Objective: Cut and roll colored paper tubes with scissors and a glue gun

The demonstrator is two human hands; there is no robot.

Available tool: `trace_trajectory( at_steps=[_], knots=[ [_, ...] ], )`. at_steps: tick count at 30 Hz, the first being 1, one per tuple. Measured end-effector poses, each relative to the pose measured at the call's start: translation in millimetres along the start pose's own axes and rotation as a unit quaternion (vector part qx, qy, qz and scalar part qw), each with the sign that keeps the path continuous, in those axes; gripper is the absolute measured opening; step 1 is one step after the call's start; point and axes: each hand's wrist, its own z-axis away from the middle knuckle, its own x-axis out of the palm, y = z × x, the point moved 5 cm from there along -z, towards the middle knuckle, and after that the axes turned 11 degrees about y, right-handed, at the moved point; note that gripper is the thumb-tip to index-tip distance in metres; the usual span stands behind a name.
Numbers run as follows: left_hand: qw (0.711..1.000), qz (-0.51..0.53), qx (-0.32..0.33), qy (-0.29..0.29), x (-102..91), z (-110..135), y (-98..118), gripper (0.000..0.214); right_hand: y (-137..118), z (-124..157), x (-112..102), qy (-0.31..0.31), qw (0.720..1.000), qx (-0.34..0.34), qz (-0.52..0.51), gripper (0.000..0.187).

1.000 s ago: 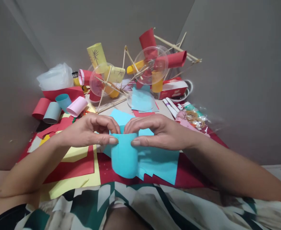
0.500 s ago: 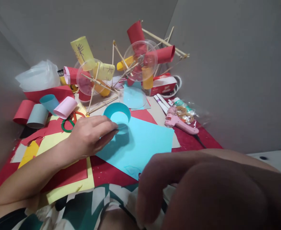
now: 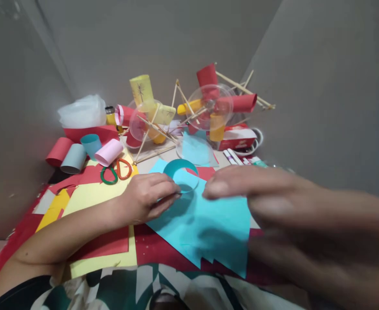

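My left hand (image 3: 150, 200) is closed around a blue paper tube (image 3: 180, 174) that stands upright on a blue paper sheet (image 3: 209, 228), its open top facing up. My right hand (image 3: 260, 191) hovers close to the camera at the right, blurred by motion, fingers stretched toward the tube and holding nothing that I can see. Its fingertips are just right of the tube, not touching it.
Red and yellow paper sheets (image 3: 92, 196) lie under my left arm. Scissors (image 3: 116, 171) sit beside rolled paper tubes (image 3: 89, 148) at the left. Two stick-and-tube wheel models (image 3: 189, 110) stand at the back, with a red box (image 3: 237, 137) and markers (image 3: 233, 156).
Both hands first held the blue tube in the air. The left hand then set it upright on the blue sheet; the right hand swung close to the camera and now reaches toward the tube.
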Motion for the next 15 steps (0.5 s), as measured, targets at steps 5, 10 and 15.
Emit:
trace_trajectory(
  at_steps=[5, 10, 15],
  knots=[
    [0.923, 0.197, -0.330, -0.023, 0.8, 0, -20, 0.020, 71, -20, 7, 0.041, 0.998, 0.050, -0.010, 0.036],
    [0.778, 0.380, -0.497, -0.061, 9.3, 9, -31, 0.042, 113, -2, 25, -0.121, 0.960, 0.245, -0.059, 0.035],
    [0.725, 0.445, -0.523, -0.058, 17.9, 14, -43, 0.045, 129, 18, 43, -0.093, 0.882, 0.394, -0.240, 0.032]
  ],
)
